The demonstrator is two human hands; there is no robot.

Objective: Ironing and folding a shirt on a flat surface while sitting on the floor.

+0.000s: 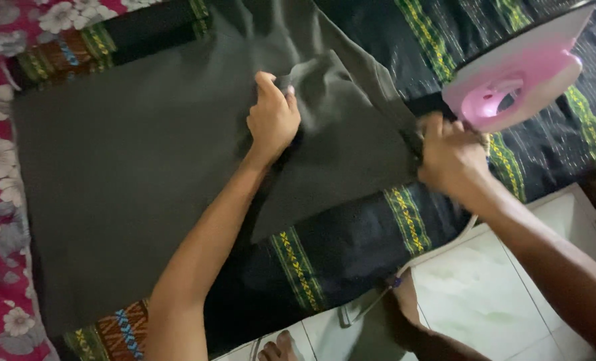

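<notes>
Your left hand [272, 118] and right hand [449, 158] both pinch folds of the dark olive cloth garment [144, 174]; it looks light and limp, so grip the edges.

dark olive garment [131, 167], spread flat, corner folded

Right hand [450, 159] motion-blurred, its fingertips lost in the dark green garment [144, 167], garment cut off at the top edge, pink iron [522, 77] clipped at the corner, foot [279, 347] half out of frame.
</notes>
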